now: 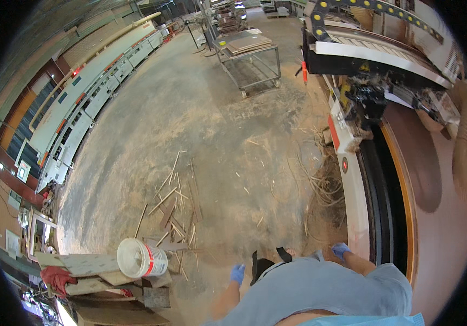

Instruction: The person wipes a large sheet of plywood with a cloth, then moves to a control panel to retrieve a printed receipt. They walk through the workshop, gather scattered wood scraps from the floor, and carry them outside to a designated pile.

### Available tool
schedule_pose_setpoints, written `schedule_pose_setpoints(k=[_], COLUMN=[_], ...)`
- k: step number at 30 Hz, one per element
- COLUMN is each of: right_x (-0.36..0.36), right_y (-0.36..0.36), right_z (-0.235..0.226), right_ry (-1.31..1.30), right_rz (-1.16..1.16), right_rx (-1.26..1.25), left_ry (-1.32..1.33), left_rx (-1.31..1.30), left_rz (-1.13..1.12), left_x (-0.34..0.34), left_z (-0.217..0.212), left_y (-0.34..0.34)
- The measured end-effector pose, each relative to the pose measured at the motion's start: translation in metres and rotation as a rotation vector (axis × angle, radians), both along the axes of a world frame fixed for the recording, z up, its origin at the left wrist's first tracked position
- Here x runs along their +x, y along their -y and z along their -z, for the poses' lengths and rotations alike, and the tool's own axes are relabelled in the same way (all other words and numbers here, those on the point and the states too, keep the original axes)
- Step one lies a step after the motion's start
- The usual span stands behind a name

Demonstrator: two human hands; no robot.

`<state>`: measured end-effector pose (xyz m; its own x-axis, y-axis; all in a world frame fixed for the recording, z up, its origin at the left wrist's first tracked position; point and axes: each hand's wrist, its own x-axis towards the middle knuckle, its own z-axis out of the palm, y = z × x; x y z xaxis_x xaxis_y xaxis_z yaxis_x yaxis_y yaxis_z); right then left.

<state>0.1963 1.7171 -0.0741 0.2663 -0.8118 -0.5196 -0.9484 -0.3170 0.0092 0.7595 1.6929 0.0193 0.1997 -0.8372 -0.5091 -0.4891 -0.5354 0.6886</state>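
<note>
A bucket sits on a pile of boards, left of the left hand, and loose sticks lie on the floor ahead. A big machine stands to the right of the right hand, with cords beside it. Farther ahead, flat panels lie on a cart, and a long machine stands at the left.

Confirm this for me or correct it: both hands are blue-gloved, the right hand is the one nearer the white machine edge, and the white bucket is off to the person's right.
Wrong about the bucket: the head view shows the white bucket off to the person's left, beyond the blue-gloved left hand. The rest stands.
</note>
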Motion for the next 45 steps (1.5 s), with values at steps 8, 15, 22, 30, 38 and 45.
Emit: schedule_pose_setpoints(k=[8,15,22,30,38,45], right_x=[0.118,0.177,0.137,0.04,0.015,-0.045], right_y=[0.367,0.5,0.555,0.731,1.043,1.187], right_z=[-0.131,-0.108,-0.06,-0.006,-0.158,-0.134], right_ry=[0.797,0.758,0.549,0.301,0.91,0.97], right_rz=[0.931,0.914,1.065,0.905,1.054,1.216], right_rx=[0.075,0.15,0.261,0.263,-0.084,-0.097], left_ry=[0.062,0.217,0.271,-0.142,0.137,0.173], left_rx=[0.2,0.348,-0.081,-0.257,0.068,0.217], left_rz=[0.081,0.13,0.23,0.245,0.715,0.915], left_x=[0.061,0.153,0.143,-0.028,-0.099,-0.172], left_z=[0.037,0.047,-0.004,0.009,0.043,0.051], left_y=[0.084,0.359,0.757,0.997,1.069,1.257])
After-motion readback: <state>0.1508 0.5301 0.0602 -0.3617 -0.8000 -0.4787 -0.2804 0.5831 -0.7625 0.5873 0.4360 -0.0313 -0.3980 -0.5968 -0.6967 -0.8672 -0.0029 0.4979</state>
